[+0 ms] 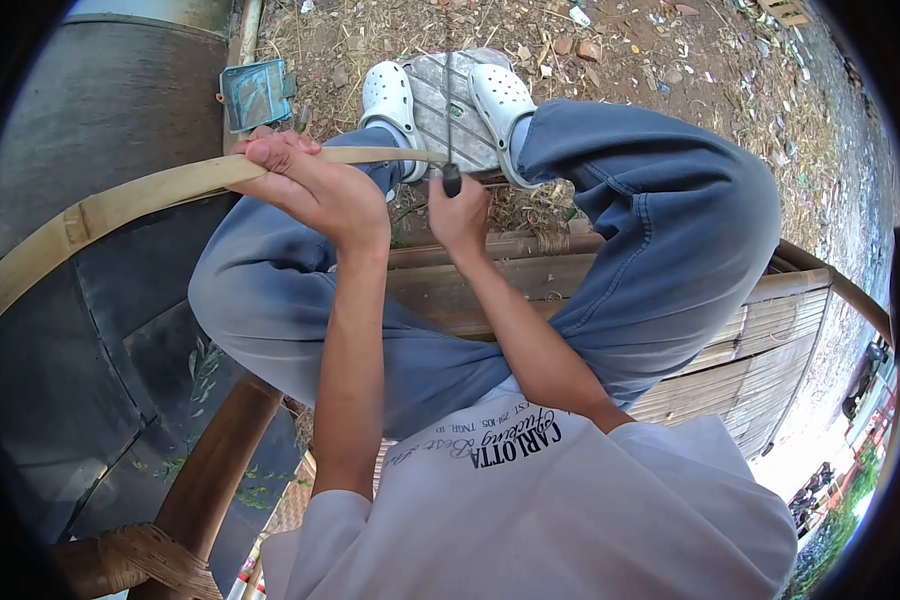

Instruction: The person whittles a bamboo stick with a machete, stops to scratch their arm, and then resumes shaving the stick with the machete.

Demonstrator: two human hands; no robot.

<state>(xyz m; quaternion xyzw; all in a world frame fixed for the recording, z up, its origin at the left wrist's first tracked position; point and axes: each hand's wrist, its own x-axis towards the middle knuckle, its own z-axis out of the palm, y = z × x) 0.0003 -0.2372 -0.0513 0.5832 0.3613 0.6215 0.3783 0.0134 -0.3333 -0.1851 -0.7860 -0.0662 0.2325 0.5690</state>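
My left hand [315, 185] is closed round a long, pale bamboo strip [120, 215], which curves away to the left edge of the view. The strip's narrow end [400, 155] sticks out past my fingers to the right. In a fist, my right hand [460, 218] grips a black-handled tool [452, 182] with a long, thin, dark shaft [449, 90] running away from me to the top edge. The strip's tip overlaps the base of this shaft in the view. I cannot tell whether the shaft is a blade seen edge-on or a rod.
White clogs [390, 100] rest on a grey slab [450, 75] between my knees. Beside them lies a blue dustpan-like tray [255, 95]. Under me is a bamboo bench [740, 345]. Dark sheets [80, 370] and a bamboo post [215, 470] stand at left. Littered soil [660, 60] spreads ahead.
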